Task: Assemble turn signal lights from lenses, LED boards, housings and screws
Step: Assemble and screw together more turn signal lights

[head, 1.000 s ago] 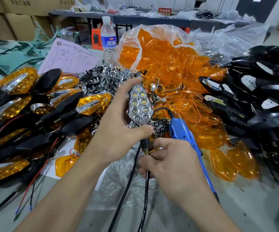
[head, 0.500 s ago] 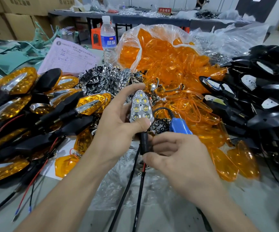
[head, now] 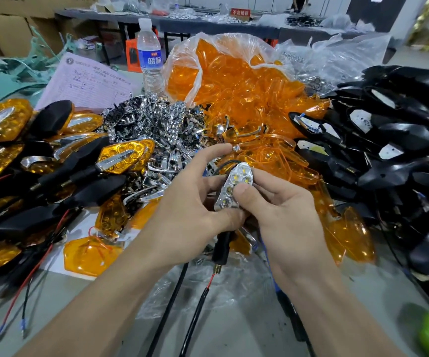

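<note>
Both hands hold one unfinished turn signal at the middle of the view. Its chrome reflector with LED dots (head: 234, 186) faces up, tilted to the right. My left hand (head: 192, 202) grips it from the left, thumb under its lower tip. My right hand (head: 280, 204) pinches it from the right, thumb pressed on the reflector face. The black stem (head: 222, 246) with a threaded end hangs below the hands, and a red and black wire (head: 203, 295) trails toward me. The housing body is hidden behind my fingers.
Finished amber signals (head: 120, 157) are piled at the left. Loose chrome reflectors (head: 156, 117) lie behind the hands, next to a plastic bag of orange lenses (head: 234, 73). Black housings (head: 388, 140) fill the right. A water bottle (head: 149, 55) and a paper sheet (head: 84, 81) stand at the back.
My right hand left the stem and the blue tool and rose to pinch the reflector. The blue tool is out of sight. The signal tilted to the right and sank lower.
</note>
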